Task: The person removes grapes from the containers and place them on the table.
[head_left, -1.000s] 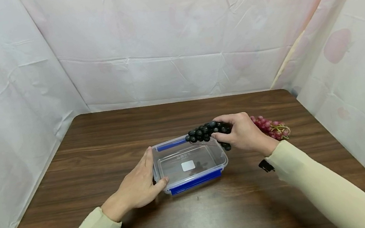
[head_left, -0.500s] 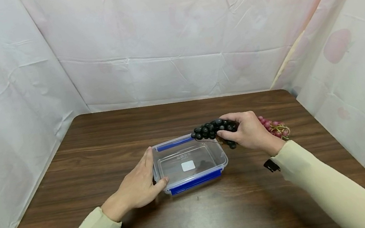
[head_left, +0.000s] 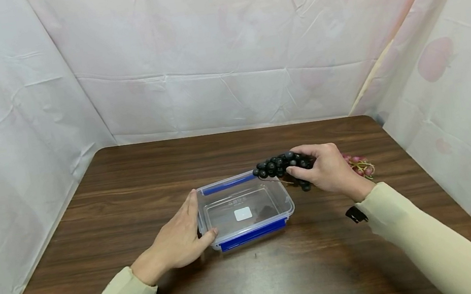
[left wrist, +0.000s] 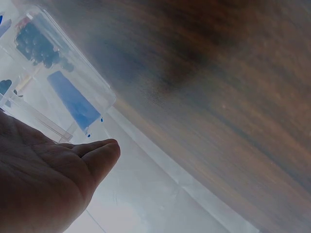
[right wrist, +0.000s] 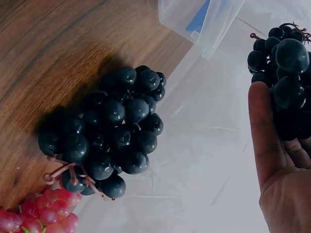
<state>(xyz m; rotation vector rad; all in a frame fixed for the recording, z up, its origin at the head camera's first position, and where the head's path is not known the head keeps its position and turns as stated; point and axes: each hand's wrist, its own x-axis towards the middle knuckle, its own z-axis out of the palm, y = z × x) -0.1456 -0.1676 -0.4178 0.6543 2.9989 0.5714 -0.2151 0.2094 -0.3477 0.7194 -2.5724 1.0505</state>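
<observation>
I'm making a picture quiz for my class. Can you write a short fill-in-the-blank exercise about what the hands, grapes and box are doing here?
1. The right hand holds a bunch of ____ grapes.
2. The left hand rests against the clear plastic box, whose clips are ____ in colour.
3. A second dark bunch lies on the wooden ____.
4. Next to that bunch lies a smaller bunch of ____ grapes.

Missing words: black; blue; table; red
</observation>
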